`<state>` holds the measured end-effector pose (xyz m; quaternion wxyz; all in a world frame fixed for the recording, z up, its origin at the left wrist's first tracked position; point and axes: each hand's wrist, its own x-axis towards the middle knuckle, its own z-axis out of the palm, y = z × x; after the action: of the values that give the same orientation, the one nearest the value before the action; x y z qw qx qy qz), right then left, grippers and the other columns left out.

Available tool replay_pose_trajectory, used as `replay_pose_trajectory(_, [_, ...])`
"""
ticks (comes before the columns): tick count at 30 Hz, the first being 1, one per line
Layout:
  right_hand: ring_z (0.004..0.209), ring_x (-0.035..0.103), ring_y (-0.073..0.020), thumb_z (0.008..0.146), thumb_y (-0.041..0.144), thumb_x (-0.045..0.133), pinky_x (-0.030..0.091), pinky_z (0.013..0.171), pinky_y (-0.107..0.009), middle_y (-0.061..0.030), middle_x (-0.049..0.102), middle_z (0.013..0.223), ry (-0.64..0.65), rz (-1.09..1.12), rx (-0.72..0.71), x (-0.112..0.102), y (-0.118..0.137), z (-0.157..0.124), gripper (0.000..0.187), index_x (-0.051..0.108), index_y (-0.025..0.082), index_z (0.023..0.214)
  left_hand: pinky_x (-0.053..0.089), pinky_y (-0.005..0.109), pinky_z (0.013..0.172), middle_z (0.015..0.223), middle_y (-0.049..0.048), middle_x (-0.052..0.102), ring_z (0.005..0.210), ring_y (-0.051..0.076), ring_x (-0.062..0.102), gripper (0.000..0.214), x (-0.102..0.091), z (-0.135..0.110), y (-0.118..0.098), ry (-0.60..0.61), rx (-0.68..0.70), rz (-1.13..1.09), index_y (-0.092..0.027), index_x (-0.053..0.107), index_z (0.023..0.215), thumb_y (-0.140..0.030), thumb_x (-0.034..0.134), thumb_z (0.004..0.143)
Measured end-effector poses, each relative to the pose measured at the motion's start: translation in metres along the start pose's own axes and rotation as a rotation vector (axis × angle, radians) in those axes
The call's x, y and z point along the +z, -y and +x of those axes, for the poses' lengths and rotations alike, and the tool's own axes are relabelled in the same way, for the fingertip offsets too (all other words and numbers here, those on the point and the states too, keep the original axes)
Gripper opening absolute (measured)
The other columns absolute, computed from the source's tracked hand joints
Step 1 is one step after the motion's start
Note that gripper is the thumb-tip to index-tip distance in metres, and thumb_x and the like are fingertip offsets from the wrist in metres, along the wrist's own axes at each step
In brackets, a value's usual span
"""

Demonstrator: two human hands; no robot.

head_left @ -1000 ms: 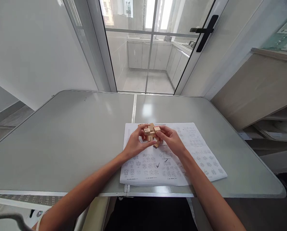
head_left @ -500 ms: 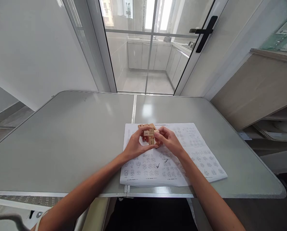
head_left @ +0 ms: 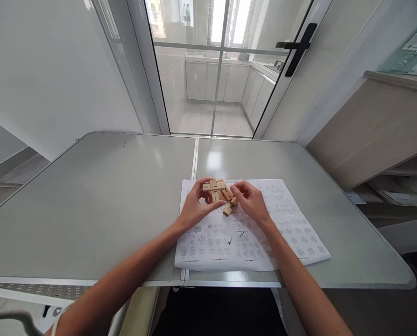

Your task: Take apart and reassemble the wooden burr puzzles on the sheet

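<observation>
While the left hand [head_left: 194, 208] cups a small cluster of pale tan wooden blocks [head_left: 214, 186], its fingers curl behind the left end and its thumb reaches along the near side, so the pieces sit clamped loosely between them. Taking the cluster as the clock's centre, with the grey-framed glass door [head_left: 217, 84] at twelve, that hand lies at eight and the right hand [head_left: 253, 203] between three and four. The right thumb and index finger are bent close together just beside the cluster's right end; whether they pinch a piece I cannot tell. Below everything is a white printed paper sheet [head_left: 318, 253] on a glossy grey table [head_left: 106, 200]. A short, light wooden block [head_left: 228, 210] lies at five o'clock, over the sheet, near the left thumb's tip.

The cluster looks precarious: its pieces point several ways, and few seem fully interlocked. A sideways push from three o'clock could shear them apart, I judge, since the left grip supports mainly the opposite end. Should that thumb relax, the near pieces might drop. The short block could also be knocked away by the right knuckles.
</observation>
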<state>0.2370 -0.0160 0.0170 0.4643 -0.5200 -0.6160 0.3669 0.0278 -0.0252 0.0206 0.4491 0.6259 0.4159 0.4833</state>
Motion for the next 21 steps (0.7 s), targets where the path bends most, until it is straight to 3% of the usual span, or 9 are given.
replay_pose_trajectory(3, [0.068,0.061,-0.017,0.096,0.053,0.063,0.048,0.062,-0.031,-0.0038,0.071,0.086,0.03,-0.203,-0.117,-0.005,-0.005,0.002,0.034,0.069,0.023,0.082,0.056,0.029,0.078,0.111,0.0047,0.069,0.088,0.016,0.069,0.065,0.0,0.003,0.0,-0.055,-0.046,-0.053,-0.024,0.057,0.127,-0.038,0.092,0.074])
replay_pose_trajectory(6, [0.061,0.058,-0.0148,0.097,0.049,0.063,0.048,0.062,-0.032,-0.004,0.071,0.089,0.12,-0.255,-0.173,-0.006,-0.007,0.001,0.031,0.071,0.023,0.082,0.056,0.029,0.078,0.109,0.0039,0.069,0.085,0.015,0.068,0.066,0.0,0.004,-0.002,-0.076,-0.082,-0.075,-0.023,0.057,0.127,-0.037,0.093,0.073])
replay_pose_trajectory(11, [0.058,0.054,-0.0134,0.093,0.05,0.07,0.046,0.058,-0.03,-0.0013,0.069,0.08,0.289,-0.178,-0.119,-0.004,-0.005,-0.002,0.029,0.069,0.023,0.084,0.056,0.028,0.078,0.109,0.0039,0.07,0.089,0.016,0.069,0.065,0.0,0.003,-0.003,-0.078,-0.091,-0.06,-0.023,0.057,0.128,-0.036,0.092,0.074])
replay_pose_trajectory(16, [0.065,0.052,-0.0132,0.076,0.051,0.088,0.046,0.061,-0.029,0.0008,0.065,0.087,0.522,-0.115,-0.08,-0.008,-0.004,-0.002,0.039,0.072,0.024,0.1,0.057,0.03,0.08,0.107,0.004,0.071,0.089,0.017,0.07,0.066,0.0,0.004,-0.003,-0.081,-0.11,-0.068,-0.022,0.057,0.128,-0.035,0.092,0.073])
replay_pose_trajectory(18, [0.065,0.052,-0.0129,0.075,0.047,0.089,0.047,0.062,-0.029,0.0006,0.066,0.09,0.562,-0.108,-0.073,-0.01,-0.004,-0.001,0.043,0.071,0.025,0.108,0.058,0.03,0.08,0.108,0.0044,0.071,0.09,0.018,0.071,0.067,0.0,0.004,-0.003,-0.079,-0.113,-0.071,-0.022,0.057,0.128,-0.036,0.092,0.073])
replay_pose_trajectory(21, [0.065,0.054,-0.0129,0.079,0.041,0.085,0.048,0.063,-0.03,0.0001,0.07,0.09,0.578,-0.102,-0.023,-0.013,-0.003,-0.001,0.034,0.072,0.025,0.107,0.059,0.031,0.081,0.109,0.0047,0.071,0.091,0.018,0.071,0.067,0.0,0.003,-0.003,-0.072,-0.114,-0.072,-0.023,0.057,0.13,-0.038,0.092,0.074])
